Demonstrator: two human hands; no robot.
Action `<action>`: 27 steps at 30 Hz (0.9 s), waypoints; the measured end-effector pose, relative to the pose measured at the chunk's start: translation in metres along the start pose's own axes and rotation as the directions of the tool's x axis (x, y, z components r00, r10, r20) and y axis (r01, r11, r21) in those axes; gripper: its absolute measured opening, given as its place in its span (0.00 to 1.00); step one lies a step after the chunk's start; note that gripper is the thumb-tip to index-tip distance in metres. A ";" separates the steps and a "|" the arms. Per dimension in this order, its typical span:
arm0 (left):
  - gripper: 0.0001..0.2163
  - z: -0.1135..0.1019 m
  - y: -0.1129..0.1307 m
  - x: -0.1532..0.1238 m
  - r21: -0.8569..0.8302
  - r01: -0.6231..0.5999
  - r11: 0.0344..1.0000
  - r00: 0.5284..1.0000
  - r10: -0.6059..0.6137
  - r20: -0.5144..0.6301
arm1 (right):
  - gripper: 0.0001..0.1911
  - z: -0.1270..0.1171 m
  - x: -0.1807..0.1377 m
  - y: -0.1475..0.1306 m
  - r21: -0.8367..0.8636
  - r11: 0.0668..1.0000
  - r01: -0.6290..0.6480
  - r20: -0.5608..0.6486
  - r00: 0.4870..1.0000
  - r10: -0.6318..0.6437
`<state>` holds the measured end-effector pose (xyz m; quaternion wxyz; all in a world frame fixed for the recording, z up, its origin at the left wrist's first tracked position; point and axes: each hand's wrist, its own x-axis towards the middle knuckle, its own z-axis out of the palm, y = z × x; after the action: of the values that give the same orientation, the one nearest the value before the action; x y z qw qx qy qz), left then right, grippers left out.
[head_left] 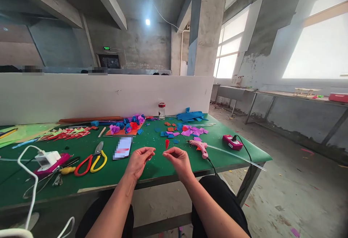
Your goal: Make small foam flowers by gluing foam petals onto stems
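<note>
a red scrap lies on the green table just beyond the right hand, whose fingertips, like those of the left hand, are pinched narrow; i cannot tell whether they hold anything. right of them lies a glue gun, left a phone, then scissors.

Bare from fingertips to beyond the wrist, the left hand and right hand I watch remotely give way to slim, uncovered forearms. Black trousers clothe both legs, the cloth plain and matte; my view cuts off any sleeves.
</note>
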<state>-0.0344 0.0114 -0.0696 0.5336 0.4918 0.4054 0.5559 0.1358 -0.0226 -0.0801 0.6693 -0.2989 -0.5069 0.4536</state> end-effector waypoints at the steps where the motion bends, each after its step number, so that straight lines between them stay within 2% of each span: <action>1: 0.16 0.000 -0.001 0.001 -0.016 -0.002 1.000 1.000 0.002 -0.019 | 0.08 0.000 0.001 0.001 0.009 1.000 -0.025 -0.018 1.000 0.025; 5: 0.15 0.000 -0.004 0.001 -0.006 -0.054 0.999 0.997 0.054 -0.057 | 0.09 0.000 0.002 0.003 0.031 0.996 -0.086 -0.047 0.995 0.088; 11: 0.19 -0.001 -0.003 0.001 0.241 -0.136 0.961 0.981 0.164 -0.100 | 0.11 0.000 0.000 0.003 0.041 0.986 -0.161 -0.038 0.986 0.163; 13: 0.11 -0.001 -0.002 0.001 0.271 -0.166 0.948 0.984 0.177 -0.018 | 0.11 0.000 -0.001 0.004 0.067 0.978 -0.195 -0.004 0.981 0.196; 14: 0.11 -0.002 -0.001 0.001 0.272 -0.179 0.945 0.984 0.176 0.035 | 0.11 0.000 -0.002 0.004 0.080 0.974 -0.212 0.022 0.977 0.211; 16: 0.18 -0.001 0.002 -0.001 0.253 -0.204 0.946 0.977 0.181 0.111 | 0.11 0.002 -0.003 0.006 0.087 0.974 -0.210 0.063 0.977 0.205; 19: 0.13 0.003 0.010 -0.010 0.194 -0.276 0.941 0.951 0.239 0.194 | 0.10 0.005 -0.004 0.008 0.037 0.995 -0.098 0.064 0.993 0.096; 24: 0.06 0.010 0.023 -0.029 0.106 -0.435 0.894 0.855 0.373 0.359 | 0.07 0.010 -0.007 0.007 -0.043 0.997 0.056 0.096 0.994 -0.052; 26: 0.05 0.011 0.024 -0.033 0.098 -0.442 0.892 0.847 0.379 0.372 | 0.07 0.011 -0.009 0.006 -0.077 0.994 0.081 0.106 0.992 -0.073; 27: 0.04 0.011 0.023 -0.033 0.098 -0.428 0.898 0.858 0.371 0.356 | 0.07 0.012 -0.010 0.005 -0.083 0.993 0.080 0.108 0.992 -0.071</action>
<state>-0.0298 -0.0248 -0.0489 0.4212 0.6953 0.2463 0.5276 0.1224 -0.0297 -0.0850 0.6449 -0.2841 -0.5716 0.4203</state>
